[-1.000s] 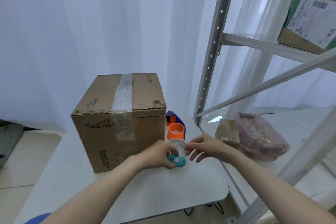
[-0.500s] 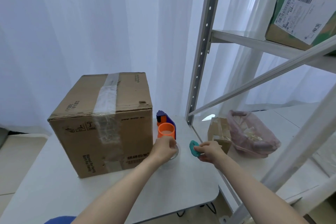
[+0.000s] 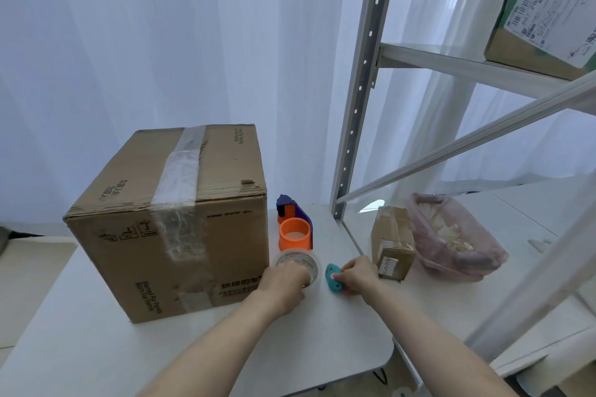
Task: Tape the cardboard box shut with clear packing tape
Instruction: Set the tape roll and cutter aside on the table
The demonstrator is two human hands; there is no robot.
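A brown cardboard box stands on the white table, closed, with a strip of clear tape running over its top and down its front face. Just right of the box lies a roll of clear packing tape; my left hand rests on its near side, fingers curled over it. My right hand grips a small teal cutter at the table surface, right of the roll.
An orange and blue tape dispenser stands behind the roll. A small cardboard parcel and a pink plastic bag sit on the low shelf of a metal rack at the right. A labelled box sits on the upper shelf.
The teal cutter went from between both hands to my right hand alone, which carried it right of the roll. My left hand stayed on the tape roll. The view shifted right.
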